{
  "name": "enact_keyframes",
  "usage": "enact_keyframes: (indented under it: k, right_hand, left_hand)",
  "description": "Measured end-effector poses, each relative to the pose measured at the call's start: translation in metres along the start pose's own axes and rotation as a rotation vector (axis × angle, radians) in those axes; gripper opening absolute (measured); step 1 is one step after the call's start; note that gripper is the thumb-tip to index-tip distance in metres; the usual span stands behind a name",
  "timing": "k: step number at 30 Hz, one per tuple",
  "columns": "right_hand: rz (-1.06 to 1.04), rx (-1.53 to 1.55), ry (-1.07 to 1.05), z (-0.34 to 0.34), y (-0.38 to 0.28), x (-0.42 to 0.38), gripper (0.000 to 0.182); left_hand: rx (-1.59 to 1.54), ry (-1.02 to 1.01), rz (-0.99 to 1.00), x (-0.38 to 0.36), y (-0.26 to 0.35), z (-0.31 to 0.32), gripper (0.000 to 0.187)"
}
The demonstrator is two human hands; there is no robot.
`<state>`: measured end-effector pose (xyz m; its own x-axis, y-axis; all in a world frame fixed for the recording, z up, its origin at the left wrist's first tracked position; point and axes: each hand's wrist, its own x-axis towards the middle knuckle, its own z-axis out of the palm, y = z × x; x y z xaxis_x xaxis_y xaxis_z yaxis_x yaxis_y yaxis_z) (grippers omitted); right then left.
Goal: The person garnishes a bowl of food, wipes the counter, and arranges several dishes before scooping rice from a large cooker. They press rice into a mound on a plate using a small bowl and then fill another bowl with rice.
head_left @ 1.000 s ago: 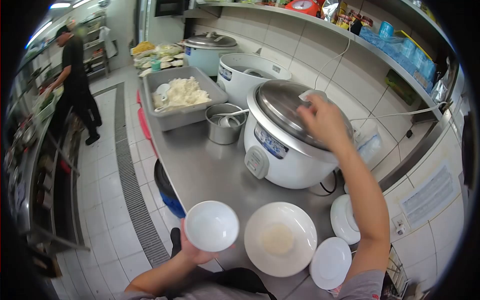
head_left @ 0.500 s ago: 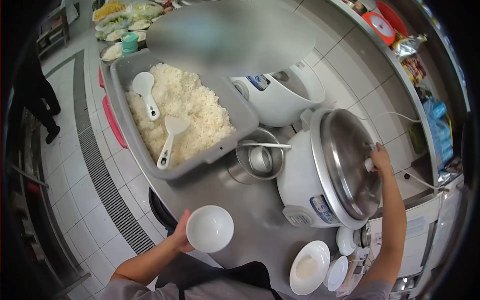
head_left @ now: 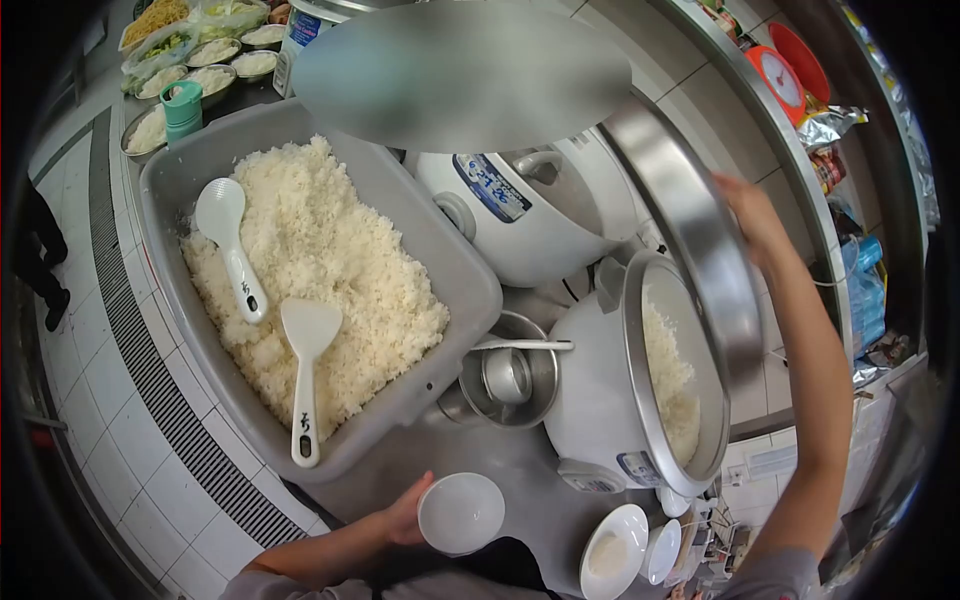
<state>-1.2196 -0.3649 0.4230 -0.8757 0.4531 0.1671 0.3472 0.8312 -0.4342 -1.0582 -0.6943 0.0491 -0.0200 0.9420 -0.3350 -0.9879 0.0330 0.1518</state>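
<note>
My left hand (head_left: 410, 512) grips a white bowl (head_left: 462, 513) by its side at the bottom centre; the bowl looks empty. On the right, my right hand (head_left: 748, 215) holds the steel lid (head_left: 690, 230), raised and tilted on edge behind the front rice cooker (head_left: 590, 395). Cooked rice (head_left: 668, 375) shows inside that cooker. A large grey tub (head_left: 470, 285) at the left holds a heap of rice, with two white paddles (head_left: 308, 375) lying on it. The fingers of my right hand are partly hidden behind the lid.
Steel pots (head_left: 545, 385) stand between tub and cooker, with a white-handled utensil across them. Behind is a second rice cooker (head_left: 540, 240). White dishes (head_left: 622, 525) sit at the front edge. A shelf with a red scale (head_left: 780, 80) runs along the right. A person's legs (head_left: 40, 245) show far left.
My right hand has lifted the lid off the front cooker, moving it up and back and exposing the rice. My left hand and the bowl are lower and further right in view.
</note>
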Motion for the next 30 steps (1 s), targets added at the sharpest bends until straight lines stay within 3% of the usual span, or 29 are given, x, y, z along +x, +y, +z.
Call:
enact_keyframes:
  k: [3, 5, 9, 11, 13, 16, 18, 21, 22, 24, 28, 29, 30]
  right_hand:
    - [-0.079, 0.036, 0.064, 0.036, -0.038, 0.081, 0.05]
    - [-0.083, 0.298, 0.196, 0.075, -0.05, 0.123, 0.051]
    - [-0.058, 0.27, 0.22, 0.129, -0.036, 0.19, 0.053]
    - [-0.053, 0.208, 0.325, 0.154, -0.022, 0.214, 0.055]
    - [-0.032, 0.18, 0.257, 0.173, -0.002, 0.235, 0.055]
    - [0.017, 0.174, 0.196, 0.195, 0.016, 0.236, 0.038]
    - [0.067, 0.075, -0.027, 0.194, 0.042, 0.257, 0.025]
    - [0.134, 0.095, -0.048, 0.207, 0.052, 0.256, 0.02]
    - [0.129, 0.095, -0.054, 0.21, 0.05, 0.251, 0.02]
    - [0.15, -0.017, -0.088, 0.218, 0.033, 0.228, 0.046]
    - [0.05, -0.01, -0.289, 0.209, 0.018, 0.213, 0.053]
    - [0.042, 0.047, -0.213, 0.204, 0.009, 0.197, 0.052]
    - [-0.062, -0.136, -0.073, 0.195, -0.001, 0.189, 0.045]
  left_hand:
    - [-0.013, 0.026, 0.035, 0.005, 0.001, -0.014, 0.074]
    - [-0.112, 0.145, -0.032, 0.001, 0.007, -0.012, 0.074]
    - [0.062, 0.204, 0.013, 0.001, 0.004, -0.028, 0.073]
    - [-0.002, 0.255, 0.024, 0.003, 0.007, -0.031, 0.071]
    - [-0.091, 0.299, -0.055, 0.0, 0.014, -0.028, 0.068]
    - [-0.076, 0.191, -0.14, 0.002, 0.013, -0.04, 0.066]
    - [-0.15, 0.213, -0.111, 0.004, 0.01, -0.04, 0.06]
    - [-0.19, 0.148, -0.045, 0.007, -0.001, -0.052, 0.056]
    - [-0.167, 0.072, 0.002, 0.011, -0.004, -0.058, 0.054]
    - [-0.157, 0.027, 0.061, 0.013, -0.006, -0.06, 0.056]
    - [-0.098, -0.058, 0.131, 0.015, -0.006, -0.063, 0.067]
    - [-0.114, -0.138, 0.146, 0.016, -0.008, -0.07, 0.073]
    - [-0.126, -0.154, 0.182, 0.019, -0.008, -0.071, 0.073]
